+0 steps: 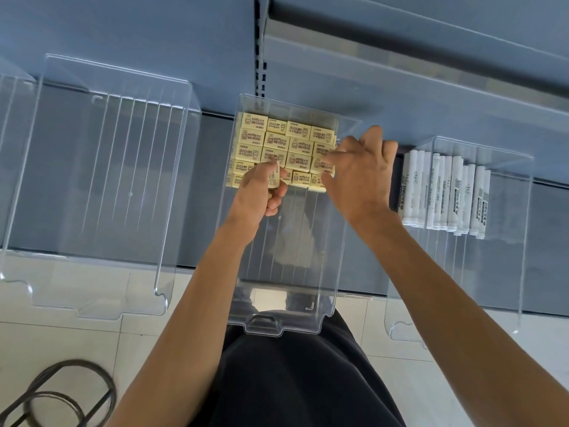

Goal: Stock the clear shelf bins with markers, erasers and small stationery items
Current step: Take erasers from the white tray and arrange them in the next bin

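Okay, nearest you: a black wire frame (61,392) on the tiled floor (61,334), lower left. The middle bin (264,326) juts off the grey shelf (209,186) toward you, and both forearms reach in over it. Your left hand (258,192) has its fingers curled round a held eraser (275,177), yellow, stood on edge right at the front row. Your right hand (360,171) pinches a front-row eraser (321,165) between thumb and forefinger at the block's right end, other fingers curled up. The packed erasers (277,140) sit in rows in the bin's back part, labels up. The left bin (92,309) stands beside it, apart. The right bin (523,241) holds white markers (443,192) lying side by side toward its back. A grey back panel (123,32) rises behind.
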